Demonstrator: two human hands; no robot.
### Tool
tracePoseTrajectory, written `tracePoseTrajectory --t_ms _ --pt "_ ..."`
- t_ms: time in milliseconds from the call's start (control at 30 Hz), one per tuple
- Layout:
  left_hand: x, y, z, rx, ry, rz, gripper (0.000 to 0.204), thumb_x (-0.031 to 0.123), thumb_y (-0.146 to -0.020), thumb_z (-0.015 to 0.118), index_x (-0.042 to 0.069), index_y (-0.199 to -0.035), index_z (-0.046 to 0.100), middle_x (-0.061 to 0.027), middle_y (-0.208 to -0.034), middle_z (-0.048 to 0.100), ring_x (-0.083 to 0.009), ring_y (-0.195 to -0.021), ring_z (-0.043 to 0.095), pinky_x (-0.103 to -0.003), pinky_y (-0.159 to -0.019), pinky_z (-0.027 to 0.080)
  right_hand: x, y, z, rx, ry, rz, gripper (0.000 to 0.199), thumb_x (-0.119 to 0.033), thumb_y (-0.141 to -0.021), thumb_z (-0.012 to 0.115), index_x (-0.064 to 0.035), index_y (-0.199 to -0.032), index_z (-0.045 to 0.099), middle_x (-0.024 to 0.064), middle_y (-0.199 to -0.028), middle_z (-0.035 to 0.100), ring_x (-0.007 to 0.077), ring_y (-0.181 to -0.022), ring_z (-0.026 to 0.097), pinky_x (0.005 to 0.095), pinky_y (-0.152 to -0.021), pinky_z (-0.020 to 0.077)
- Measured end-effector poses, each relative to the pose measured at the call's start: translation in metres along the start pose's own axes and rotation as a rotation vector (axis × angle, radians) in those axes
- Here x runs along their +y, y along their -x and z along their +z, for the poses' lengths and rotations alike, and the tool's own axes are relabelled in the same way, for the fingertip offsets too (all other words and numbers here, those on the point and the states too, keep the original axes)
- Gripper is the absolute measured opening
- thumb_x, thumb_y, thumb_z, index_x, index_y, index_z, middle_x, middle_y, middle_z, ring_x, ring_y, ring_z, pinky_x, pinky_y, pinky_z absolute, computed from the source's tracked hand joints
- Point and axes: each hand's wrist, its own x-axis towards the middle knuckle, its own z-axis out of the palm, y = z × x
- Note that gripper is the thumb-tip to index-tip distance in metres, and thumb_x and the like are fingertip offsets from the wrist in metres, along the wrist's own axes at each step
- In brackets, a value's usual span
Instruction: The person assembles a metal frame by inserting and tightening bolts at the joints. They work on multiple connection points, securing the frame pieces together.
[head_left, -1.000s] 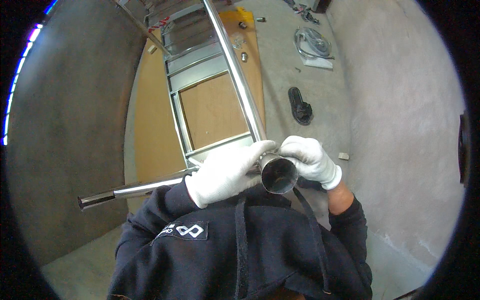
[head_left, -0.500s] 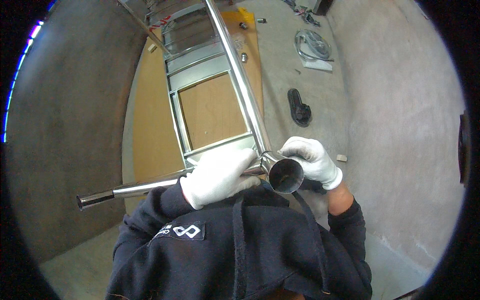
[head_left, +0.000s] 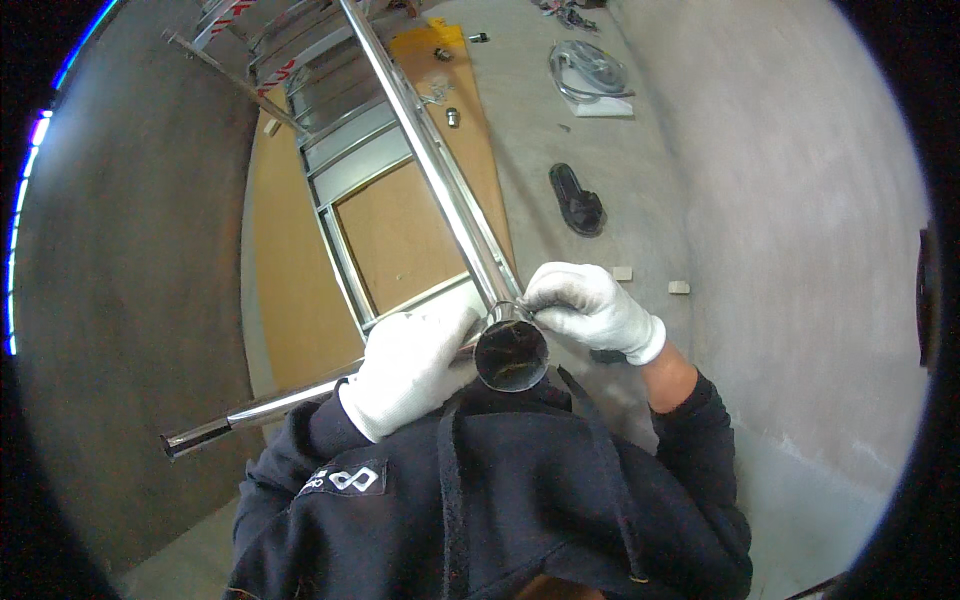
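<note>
A shiny metal frame of tubes stretches away from my body. At its near corner, a wide open tube end (head_left: 511, 356) faces up toward me, with a long bright tube (head_left: 425, 165) running off to the far left. My left hand (head_left: 408, 370), in a white glove, is wrapped around the crosswise tube (head_left: 290, 403) just left of that corner. The gloved right hand (head_left: 590, 308) pinches at the right side of the joint, its fingertips close together. Whatever may be between them is hidden.
Brown board (head_left: 290, 260) lies under the frame. A ladder-like metal piece (head_left: 345, 60) stands farther off. On the concrete floor are a black sandal (head_left: 577, 202), a coiled clear hose (head_left: 590, 70), small pale blocks (head_left: 679, 288) and a metal fitting (head_left: 453, 117). Walls rise on both sides.
The frame's corner and the tube end have shifted left in view, the opening now turned more squarely upward. Both hands have moved left with it; my right fingertips are now at the joint's upper right.
</note>
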Motion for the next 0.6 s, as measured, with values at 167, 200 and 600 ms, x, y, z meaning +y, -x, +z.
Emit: tracePoseTrajectory --t_ms 167,200,600 --pt "-0.004 -0.001 0.003 0.006 -0.105 0.046 0.026 0.024 -0.077 0.073 0.009 -0.093 0.059 -0.0111 -0.075 0.063 -0.0301 -0.07 0.067 -0.04 -0.06 0.052 -0.003 -0.003 -0.001 -0.03 -0.042 0.042 0.018 0.0 -0.088 0.063 0.0025 -0.106 0.063 0.0099 -0.104 0.066 0.016 -0.092 0.063 0.0292 -0.082 0.0511" --pt "-0.003 -0.001 0.003 0.009 -0.117 0.052 0.026 0.025 -0.078 0.073 0.009 -0.093 0.059 -0.0108 -0.074 0.063 -0.0299 -0.07 0.067 -0.039 -0.06 0.052 -0.003 -0.003 -0.001 -0.032 -0.07 0.085 0.018 -0.001 -0.089 0.064 0.0027 -0.106 0.063 0.0096 -0.102 0.066 0.0151 -0.091 0.063 0.0288 -0.081 0.0512" --pt "-0.007 -0.001 0.007 0.056 -0.062 0.09 0.027 0.03 -0.079 0.074 0.011 -0.093 0.061 -0.0107 -0.076 0.064 -0.03 -0.072 0.068 -0.039 -0.062 0.053 -0.005 0.003 -0.005 0.0 -0.167 0.038 0.024 -0.001 -0.085 0.068 -0.0016 -0.109 0.065 0.0098 -0.108 0.067 0.0196 -0.098 0.064 0.0326 -0.086 0.0511"
